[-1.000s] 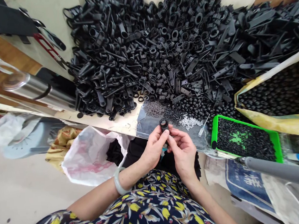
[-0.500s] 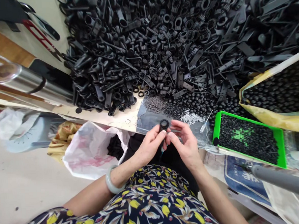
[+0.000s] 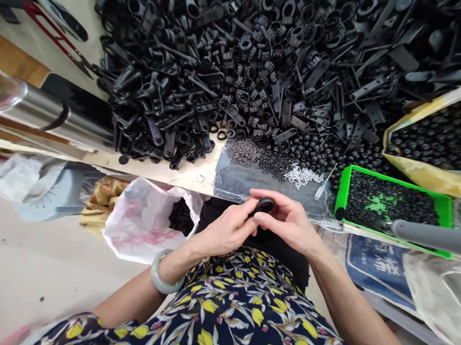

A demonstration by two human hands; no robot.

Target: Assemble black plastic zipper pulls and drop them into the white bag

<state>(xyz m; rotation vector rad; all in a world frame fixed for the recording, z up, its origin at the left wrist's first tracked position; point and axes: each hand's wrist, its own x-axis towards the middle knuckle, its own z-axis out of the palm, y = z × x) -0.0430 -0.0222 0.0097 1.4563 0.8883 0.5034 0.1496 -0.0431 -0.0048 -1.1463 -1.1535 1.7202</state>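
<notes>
Over my lap, just off the table's front edge, my left hand (image 3: 232, 227) and my right hand (image 3: 288, 221) meet around a small round black plastic part (image 3: 266, 205). The left fingers are closed on its left side. My right thumb and fingers pinch it from the other side. Most of the part is hidden by the fingers. Beyond the hands, white pins (image 3: 303, 176) lie in a small heap on the dark mat (image 3: 250, 181). Beside them is a thin screwdriver (image 3: 325, 182) with a clear handle.
A huge pile of black plastic parts (image 3: 208, 64) covers the table. At right are a green tray (image 3: 344, 186) of small black pieces and a yellow-edged bag (image 3: 410, 166) of black balls. A white bag (image 3: 132, 225) hangs at left, near a steel flask (image 3: 35, 111).
Both hands have drawn closer together, and the right fingers now grip the black part. It has tilted, so its ring-shaped face no longer shows. The camera view has shifted slightly.
</notes>
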